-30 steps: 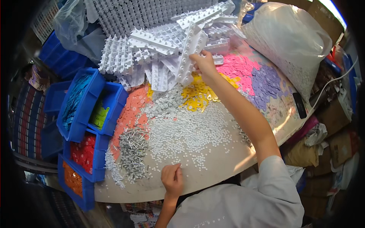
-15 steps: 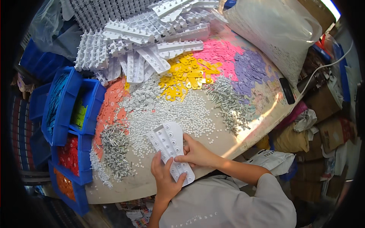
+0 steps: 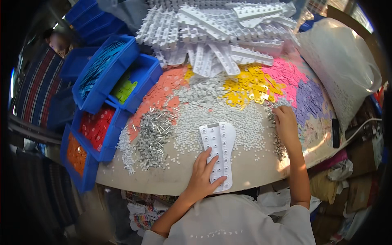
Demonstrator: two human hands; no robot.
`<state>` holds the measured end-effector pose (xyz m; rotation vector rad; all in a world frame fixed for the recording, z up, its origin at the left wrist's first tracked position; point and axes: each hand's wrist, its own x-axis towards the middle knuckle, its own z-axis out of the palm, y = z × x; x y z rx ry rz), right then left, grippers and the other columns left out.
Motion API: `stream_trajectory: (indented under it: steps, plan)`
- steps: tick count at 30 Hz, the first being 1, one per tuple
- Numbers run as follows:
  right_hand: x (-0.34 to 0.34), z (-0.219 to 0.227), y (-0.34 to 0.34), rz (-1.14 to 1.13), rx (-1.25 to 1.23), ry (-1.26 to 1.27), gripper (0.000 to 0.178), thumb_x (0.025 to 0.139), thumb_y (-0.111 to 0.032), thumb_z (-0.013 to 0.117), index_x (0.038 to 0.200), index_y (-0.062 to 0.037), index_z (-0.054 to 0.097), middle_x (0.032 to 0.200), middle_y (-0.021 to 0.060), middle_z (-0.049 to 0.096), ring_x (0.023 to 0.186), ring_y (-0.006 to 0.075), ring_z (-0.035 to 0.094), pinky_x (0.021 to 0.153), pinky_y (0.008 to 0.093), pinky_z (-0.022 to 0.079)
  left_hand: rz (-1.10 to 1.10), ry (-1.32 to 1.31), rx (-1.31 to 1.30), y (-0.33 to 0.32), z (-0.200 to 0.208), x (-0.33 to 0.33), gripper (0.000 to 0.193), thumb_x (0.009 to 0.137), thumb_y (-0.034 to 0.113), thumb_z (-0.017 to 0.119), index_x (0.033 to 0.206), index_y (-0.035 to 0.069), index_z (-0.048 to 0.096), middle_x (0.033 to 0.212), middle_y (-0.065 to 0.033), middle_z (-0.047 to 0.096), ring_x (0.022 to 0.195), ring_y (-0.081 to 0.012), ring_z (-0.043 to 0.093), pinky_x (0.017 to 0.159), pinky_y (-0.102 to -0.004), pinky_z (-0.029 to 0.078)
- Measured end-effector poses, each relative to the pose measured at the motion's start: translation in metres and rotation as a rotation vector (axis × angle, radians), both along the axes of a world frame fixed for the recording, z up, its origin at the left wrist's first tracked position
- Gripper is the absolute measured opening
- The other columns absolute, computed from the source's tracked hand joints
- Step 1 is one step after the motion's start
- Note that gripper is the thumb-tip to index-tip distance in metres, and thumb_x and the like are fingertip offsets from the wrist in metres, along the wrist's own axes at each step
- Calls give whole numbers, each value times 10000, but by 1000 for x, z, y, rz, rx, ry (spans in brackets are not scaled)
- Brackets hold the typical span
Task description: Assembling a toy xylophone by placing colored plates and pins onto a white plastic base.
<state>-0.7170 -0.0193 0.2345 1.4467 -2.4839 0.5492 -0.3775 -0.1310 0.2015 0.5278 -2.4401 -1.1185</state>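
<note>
A white plastic plate with two rows of round holes (image 3: 218,151) lies flat at the near edge of the round table (image 3: 171,185). My left hand (image 3: 203,175) rests on its near half, fingers spread, pressing it down. My right hand (image 3: 284,122) reaches to the right into a heap of small metal pins (image 3: 277,141), fingers curled among them; whether it holds any is hidden. Tiny white round discs (image 3: 241,124) cover the table around the plate.
A second pile of metal pins (image 3: 151,136) lies left of the plate. Yellow (image 3: 245,87), pink (image 3: 286,73), purple (image 3: 310,98) and orange (image 3: 161,94) tags spread behind. White plates (image 3: 216,28) are stacked at the back. Blue bins (image 3: 106,73) stand left, a white bag (image 3: 343,65) right.
The plate, held in both hands before, now lies flat on the table. My right hand left it and moved right to the pins. My view has shifted.
</note>
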Motion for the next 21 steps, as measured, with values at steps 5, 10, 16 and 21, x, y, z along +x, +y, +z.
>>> stream_trajectory:
  steps: [5, 10, 16, 21]
  plan:
    - [-6, -16, -3, -3, 31, 25, 120, 869, -49, 650, 989, -46, 662, 954, 121, 615, 948, 336, 579, 832, 447, 482, 3, -29, -54, -21, 1, 5, 636, 809, 241, 815, 1341, -6, 567, 1536, -202, 381, 1403, -424, 370, 1138, -511, 340]
    - [-12, -18, -7, 30, 10, 11, 97, 863, -57, 660, 959, -51, 666, 943, 120, 608, 924, 336, 580, 818, 447, 479, 49, -31, -127, -22, 0, 8, 604, 799, 213, 816, 1325, 18, 591, 1513, -192, 416, 1389, -406, 401, 1134, -497, 352]
    - [-18, -13, -10, 79, 65, 52, 94, 820, -55, 688, 903, -43, 646, 918, 108, 596, 892, 332, 573, 777, 444, 463, 63, -11, -90, -30, 13, 10, 489, 828, 180, 777, 1274, 44, 629, 1469, -171, 464, 1350, -384, 447, 1111, -467, 374]
    - [-17, -8, -6, 144, 109, 100, 89, 810, -72, 681, 887, -58, 638, 911, 80, 592, 913, 308, 567, 809, 429, 453, 461, -19, -360, -97, 28, 45, 164, 870, 103, 715, 1017, 38, 685, 1005, -116, 669, 1005, -327, 606, 911, -448, 445]
